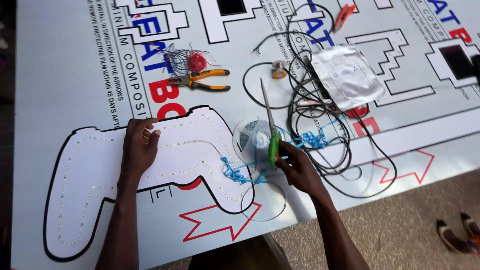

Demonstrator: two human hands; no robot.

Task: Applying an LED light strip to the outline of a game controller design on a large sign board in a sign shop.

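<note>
On the white controller-shaped cutout (100,170) our left hand (139,150) lies flat, fingers spread; our right hand (297,167) grips green-handled scissors (270,131) beside blue wire (235,172)

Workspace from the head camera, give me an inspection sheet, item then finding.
Surface: large white printed panel.
Job's things: white controller-shaped cutout with dotted strip; green-handled scissors; blue wire.
Clutter: orange-handled pliers, solder spool, silver pouch, clear reel, red and blue wire bundle.
Grips: left hand flat on cutout; right hand holds scissors.
Cables: black cables tangled, looping.
Surroundings: brown floor, someone's shoes.
</note>
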